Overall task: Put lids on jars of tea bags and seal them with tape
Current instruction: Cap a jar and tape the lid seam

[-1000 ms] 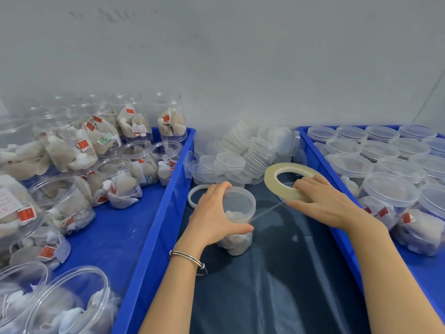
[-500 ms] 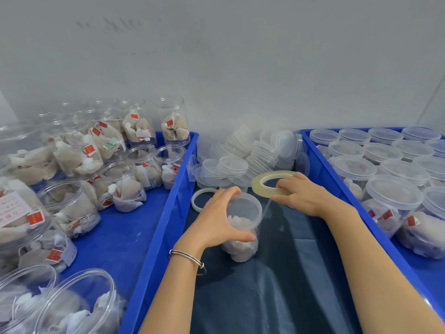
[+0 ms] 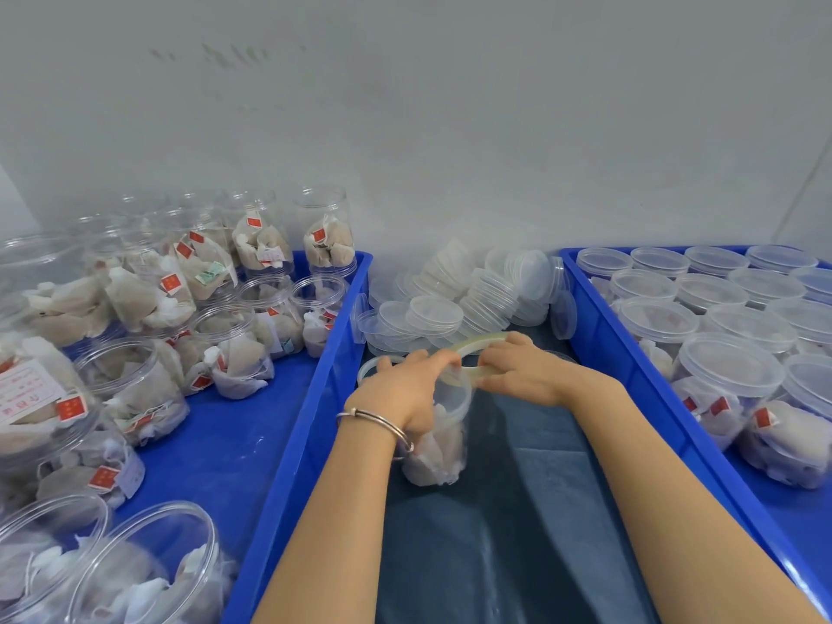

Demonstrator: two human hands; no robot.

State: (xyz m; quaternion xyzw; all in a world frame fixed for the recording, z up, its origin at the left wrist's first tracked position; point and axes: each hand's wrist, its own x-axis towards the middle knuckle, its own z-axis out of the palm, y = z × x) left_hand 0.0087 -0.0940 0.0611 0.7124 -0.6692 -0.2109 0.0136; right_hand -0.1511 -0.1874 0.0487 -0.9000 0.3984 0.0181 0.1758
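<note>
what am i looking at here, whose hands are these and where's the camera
No machine here: a person works with bare hands, and the camera sits on their head, looking down. The left hand, with a bracelet on the wrist, grips a clear jar of tea bags standing on dark cloth. The right hand holds a tape roll against the jar's lid. Loose lids are piled behind. The left blue tray holds open jars; the right tray holds lidded jars.
</note>
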